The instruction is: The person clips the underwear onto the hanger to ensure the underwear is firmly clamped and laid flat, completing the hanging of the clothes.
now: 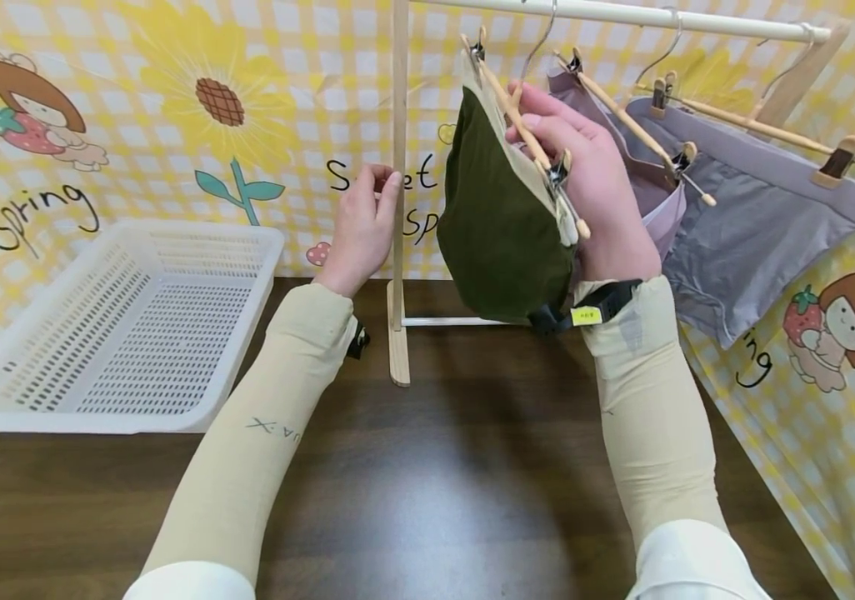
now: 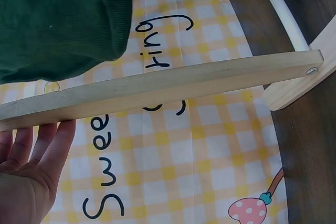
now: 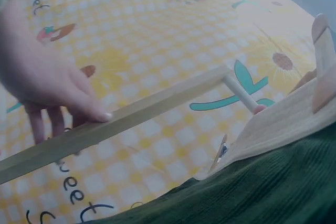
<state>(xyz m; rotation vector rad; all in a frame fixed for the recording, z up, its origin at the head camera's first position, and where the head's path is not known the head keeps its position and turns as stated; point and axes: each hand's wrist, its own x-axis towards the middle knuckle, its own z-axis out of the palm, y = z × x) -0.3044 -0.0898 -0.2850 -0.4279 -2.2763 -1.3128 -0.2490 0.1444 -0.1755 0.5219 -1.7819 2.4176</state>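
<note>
My right hand (image 1: 596, 171) pinches the wooden bar of a clip hanger (image 1: 506, 100). From its two clips hangs a dark green garment (image 1: 506, 208) with a cream waistband; its kind, skirt or shorts, cannot be made out. The hanger's metal hook rises to the white rail, its top cut off by the frame. My left hand (image 1: 367, 221) holds the upright wooden post (image 1: 399, 108) of the clothes rack, thumb and fingers against it. The left wrist view shows the fingers (image 2: 55, 145) at the post's edge, and the green garment above.
Right of the green garment, a mauve garment (image 1: 663, 212) and grey shorts (image 1: 742, 208) hang on clip hangers from the white rail (image 1: 622, 12). A white perforated basket (image 1: 247, 333) stands at the left. The rack's wooden foot (image 1: 399, 367) rests on the dark table (image 1: 427, 467).
</note>
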